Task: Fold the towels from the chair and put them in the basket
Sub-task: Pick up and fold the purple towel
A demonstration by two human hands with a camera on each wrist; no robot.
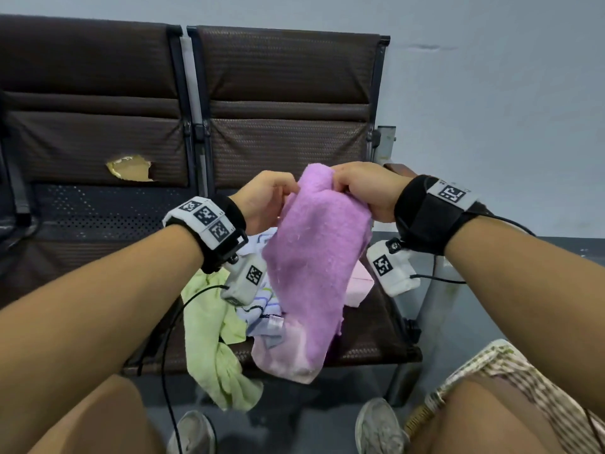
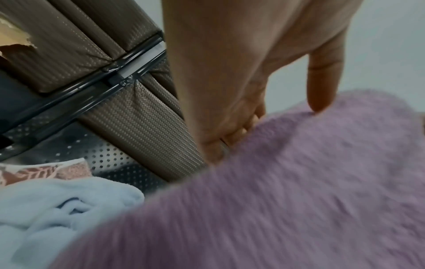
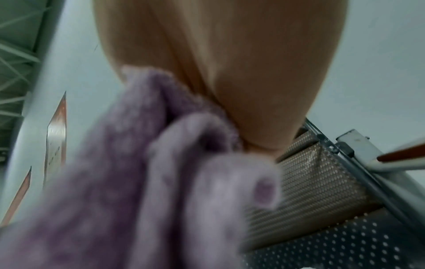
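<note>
A: Where is your towel?

B: The purple towel [image 1: 314,257] hangs from your two hands above the chair [image 1: 284,103]. Its lower end, paler pink, drapes past the front edge of the seat.

A: How does your left hand have it?

B: Your left hand [image 1: 265,198] is curled at the towel's top left edge. From the left wrist view the fingers [image 2: 236,127] bend into the cloth and the thumb tip [image 2: 318,102] presses on the top of it, so you pinch the edge there.

A: And your right?

B: Your right hand [image 1: 366,188] is closed round the top right corner. The right wrist view is blurred, but a bunch of purple cloth comes out from under the palm, so you grip it. The two hands are near each other, with the top of the towel humped up between them.

A: What else lies on the seat?

B: A green towel [image 1: 212,339] trails off the front edge on your left. Beside it is a white striped cloth [image 1: 262,309], partly under the purple one. A pink towel [image 1: 358,286] lies on the seat behind the purple one. The next chair's backrest has a torn hole [image 1: 131,167]. I can't pick out the basket.
</note>
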